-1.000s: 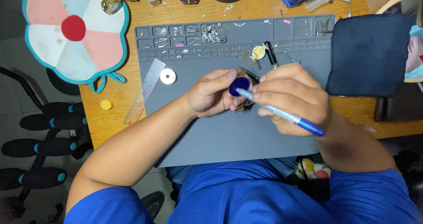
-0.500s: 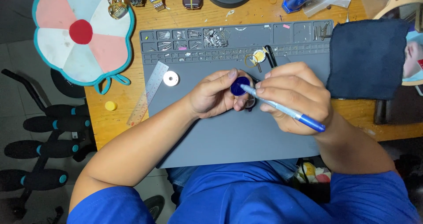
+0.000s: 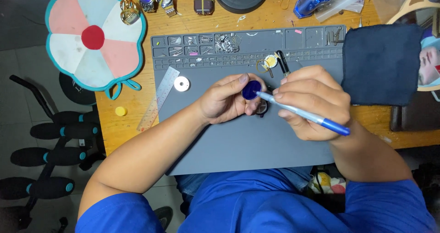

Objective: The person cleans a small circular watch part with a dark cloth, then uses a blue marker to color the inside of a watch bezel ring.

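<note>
Wooden bench (image 3: 133,123), covered mid-way by a grey work mat (image 3: 238,146) with small parts trays along its far edge. Flower-shaped pad (image 3: 91,40) at far left, dark cloth (image 3: 382,63) at right. Metal ruler (image 3: 158,98) and small white ring (image 3: 182,83) lying on the mat's left side, well apart from the work. Left hand (image 3: 224,100), fingers curled closed around a small round blue disc (image 3: 251,90), held just above the mat's middle. Right hand (image 3: 311,100), fingers pinched tight on a silver-and-blue pen tool (image 3: 302,114), tip touching the disc. Risks, as judgement: tip skidding off the smooth face and scratching it; disc slipping loose under too much pressure.
</note>
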